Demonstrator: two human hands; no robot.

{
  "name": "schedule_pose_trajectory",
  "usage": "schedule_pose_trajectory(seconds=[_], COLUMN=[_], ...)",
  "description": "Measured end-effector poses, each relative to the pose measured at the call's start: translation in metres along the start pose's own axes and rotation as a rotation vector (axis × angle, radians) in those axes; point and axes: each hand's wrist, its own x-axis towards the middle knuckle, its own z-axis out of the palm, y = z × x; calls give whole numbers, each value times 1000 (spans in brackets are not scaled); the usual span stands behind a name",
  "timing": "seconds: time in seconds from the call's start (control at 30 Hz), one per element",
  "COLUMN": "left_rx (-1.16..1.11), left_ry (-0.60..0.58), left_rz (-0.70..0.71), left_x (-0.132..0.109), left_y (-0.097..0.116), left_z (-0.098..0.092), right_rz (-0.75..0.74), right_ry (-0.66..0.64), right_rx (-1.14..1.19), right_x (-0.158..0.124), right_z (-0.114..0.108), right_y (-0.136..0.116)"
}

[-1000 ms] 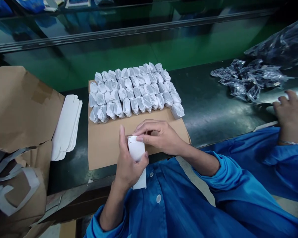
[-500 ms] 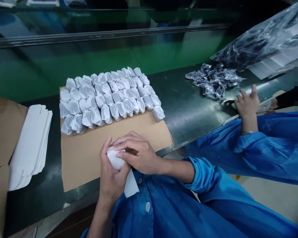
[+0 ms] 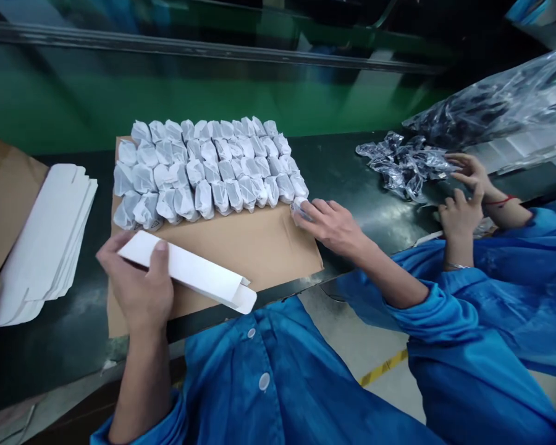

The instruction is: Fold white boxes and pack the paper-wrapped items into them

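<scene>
My left hand [image 3: 141, 281] is closed around a long white carton [image 3: 185, 266], its thumb on the top face. The carton's right end has its flaps standing open. At the front right of the rows, my right hand [image 3: 331, 225] has its fingers closed on a small white-wrapped piece [image 3: 299, 206], which they partly hide. Several more pieces in thin white wrapping [image 3: 204, 198] stand in tight rows on a flat cardboard sheet [image 3: 241, 256].
Flat white cartons [image 3: 50, 241] lie stacked at the left, beside a brown cardboard box [image 3: 12, 210]. Dark pieces in clear bags [image 3: 405, 164] are heaped on the right of the dark green bench [image 3: 338, 161]. A co-worker's hands [image 3: 463, 210] are near that heap.
My hands have separated. The left has moved left with the carton, now lying slantwise with its open end to the right. The right has reached out to the wrapped piece at the rows' right end.
</scene>
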Motion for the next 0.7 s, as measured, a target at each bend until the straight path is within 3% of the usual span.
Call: schedule_pose_trajectory(seconds=[0.1,0.13,0.23,0.3,0.4,0.5,0.6,0.7], left_rx=[240,272,360,456,577,615,528,423], left_ry=[-139,-255,-800,-1013,-1005,-940,-942,-948], left_rz=[367,513,885,1014,1100,1125,1105,1051], left_x=[-4,-6,-8,-6,-3,-5,-11,-15], left_y=[7,12,25,28,30,31,28,23], left_z=[-21,-27,-34,-30,-21,-15,-13,-14], right_rz=[9,21,1,-35,-52,9,189,274], right_ry=[3,4,-6,-27,-76,-57,27,56], right_rx=[51,76,160,211,351,550,648,891], right_x=[7,10,16,16,9,1,-3,-3], right_z=[6,4,-7,-15,-13,5,15,4], right_y=[-26,-38,-63,-65,-51,-40,-44,-60])
